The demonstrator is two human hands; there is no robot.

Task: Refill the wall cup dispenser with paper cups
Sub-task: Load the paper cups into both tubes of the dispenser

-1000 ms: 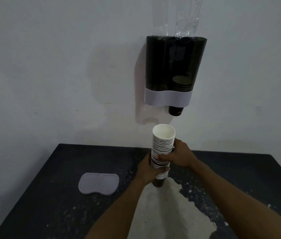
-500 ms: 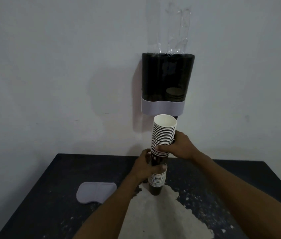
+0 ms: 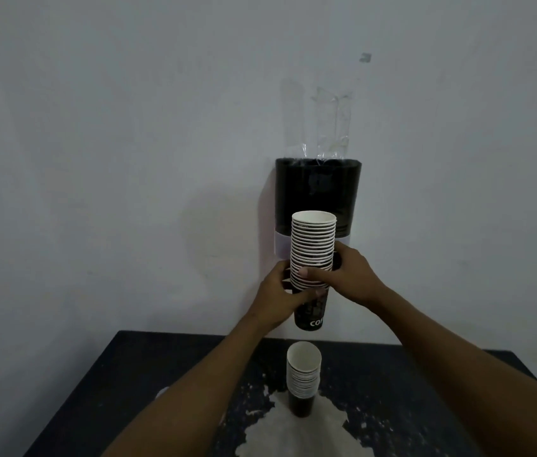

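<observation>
Paper cups [image 3: 303, 374] stood stacked on dark, paint-flecked table [image 3: 95, 390]. Higher, second stack [image 3: 313, 255], white rims, dark base lettered "cof", clasped by left hand [image 3: 280, 296] low and right hand [image 3: 349, 275] at mid-height. Behind, black wall dispenser [image 3: 318, 192] on grey wall [image 3: 112, 143]; outlet hidden by stack.

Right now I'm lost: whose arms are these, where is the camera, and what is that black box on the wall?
The one view comes from a camera worn on a person's head, looking forward and down. No machine: the left hand and right hand together hold a stack of paper cups upright in front of the black cup dispenser on the wall. Clear plastic wrap sticks up from its top. Below, a shorter stack of cups stands on the dark table.
</observation>
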